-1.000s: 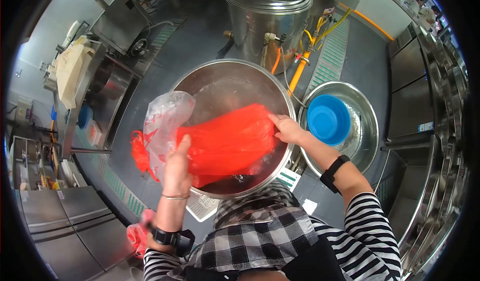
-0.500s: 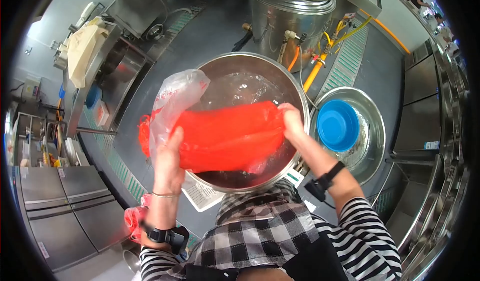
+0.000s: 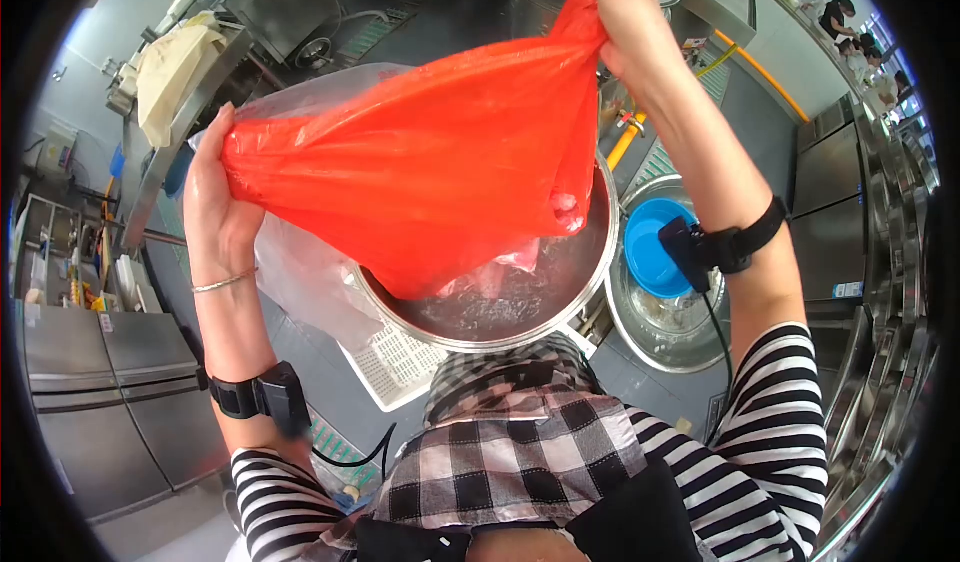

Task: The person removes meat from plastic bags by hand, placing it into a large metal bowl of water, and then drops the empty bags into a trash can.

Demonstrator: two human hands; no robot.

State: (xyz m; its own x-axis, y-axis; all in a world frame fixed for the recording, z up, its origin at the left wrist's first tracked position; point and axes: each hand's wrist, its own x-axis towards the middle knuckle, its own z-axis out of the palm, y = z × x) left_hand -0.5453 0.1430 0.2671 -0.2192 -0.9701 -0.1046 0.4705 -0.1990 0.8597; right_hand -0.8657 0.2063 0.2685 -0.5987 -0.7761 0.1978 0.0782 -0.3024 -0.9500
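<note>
A red plastic bag (image 3: 420, 162) is stretched between my two hands above a large round steel tub (image 3: 607, 222) with water (image 3: 480, 317) in it. My left hand (image 3: 218, 187) is closed on the bag's left end, thumb in front and the fingers mostly hidden behind. Higher up, my right hand (image 3: 630, 22) grips a bunched corner on the right. Whitish-pink contents (image 3: 520, 257) show at the bag's lower edge, low over the water. A translucent plastic bag (image 3: 315, 272) hangs behind the red one near my left hand.
Right of the tub, a blue basin (image 3: 652, 262) sits in a wide metal bowl (image 3: 680, 352). A white perforated crate (image 3: 385, 367) lies on the floor at the tub's near left. Beyond stand a lidded steel pot (image 3: 530, 12) and a yellow pipe (image 3: 627, 140). People (image 3: 838, 22) work far right.
Both hands have risen and moved apart, the right one farther up. The red bag is lifted and spread wider, and whitish-pink contents now show under it. The translucent bag hangs lower.
</note>
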